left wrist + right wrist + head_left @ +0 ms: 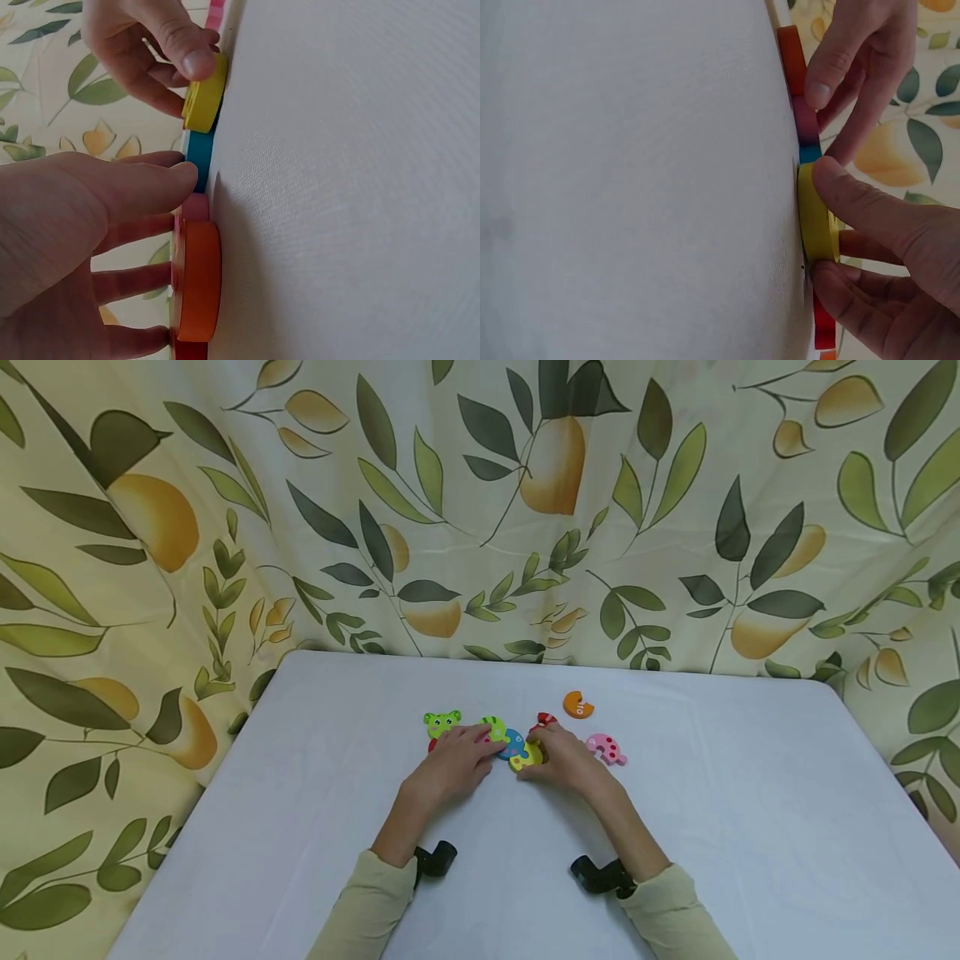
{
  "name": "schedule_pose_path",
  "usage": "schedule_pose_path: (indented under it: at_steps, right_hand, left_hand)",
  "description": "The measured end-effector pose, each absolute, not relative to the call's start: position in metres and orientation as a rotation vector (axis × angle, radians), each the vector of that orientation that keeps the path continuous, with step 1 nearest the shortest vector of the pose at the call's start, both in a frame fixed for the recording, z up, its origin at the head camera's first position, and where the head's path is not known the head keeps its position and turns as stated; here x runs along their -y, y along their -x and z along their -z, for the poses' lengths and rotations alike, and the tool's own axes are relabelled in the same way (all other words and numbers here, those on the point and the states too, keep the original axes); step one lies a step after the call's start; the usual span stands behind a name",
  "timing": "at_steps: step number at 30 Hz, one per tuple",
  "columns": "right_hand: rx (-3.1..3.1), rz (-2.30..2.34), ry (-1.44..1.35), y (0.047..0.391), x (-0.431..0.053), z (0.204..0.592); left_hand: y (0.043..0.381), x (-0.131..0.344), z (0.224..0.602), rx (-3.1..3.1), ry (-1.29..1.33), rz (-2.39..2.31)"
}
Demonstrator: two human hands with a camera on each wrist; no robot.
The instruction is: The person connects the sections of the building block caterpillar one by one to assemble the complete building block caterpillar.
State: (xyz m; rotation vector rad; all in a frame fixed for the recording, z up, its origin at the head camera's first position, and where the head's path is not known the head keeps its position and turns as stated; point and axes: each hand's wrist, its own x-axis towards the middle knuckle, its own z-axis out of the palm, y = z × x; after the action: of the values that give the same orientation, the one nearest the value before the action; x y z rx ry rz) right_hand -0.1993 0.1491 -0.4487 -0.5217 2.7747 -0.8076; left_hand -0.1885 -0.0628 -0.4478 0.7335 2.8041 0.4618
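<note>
Your right grip (567, 760) pinches the flat, thick-edged, wood-like yellow piece (820, 217) at the near-right edge of the flat, wood-like blue piece (513, 746); your left grip (450, 758), loosely spread, touches blue. Probably light, stiff: hold that rim!

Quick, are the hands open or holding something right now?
Left hand: open, resting over the toy pieces.
Right hand: closed, pinching the yellow piece.
</note>
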Motion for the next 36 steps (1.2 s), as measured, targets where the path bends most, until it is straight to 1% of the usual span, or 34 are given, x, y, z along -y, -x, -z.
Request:
schedule_pose_path:
  at_steps: [10, 18, 24, 31, 36]
  right_hand:
    - [-2.739, 0.807, 0.565, 0.201, -0.152, 0.449]
    - [-2.603, 0.949, 0.59, 0.205, -0.173, 0.441]
    - [-2.674, 0.981, 0.487, 0.209, -0.2, 0.43]
    - [-2.724, 0.969, 0.335, 0.212, -0.23, 0.421]
    - [-2.79, 0.91, 0.293, 0.21, -0.244, 0.419]
  left_hand:
    - [0.188, 0.06, 0.449, -2.806, -0.719, -0.5]
    - [0.183, 0.053, 0.447, -2.81, -0.635, -0.454]
    - [0.18, 0.046, 0.447, -2.784, -0.601, -0.379]
    - [0.177, 0.04, 0.446, -2.786, -0.649, -0.305]
    - [0.174, 0.037, 0.447, -2.785, -0.644, -0.26]
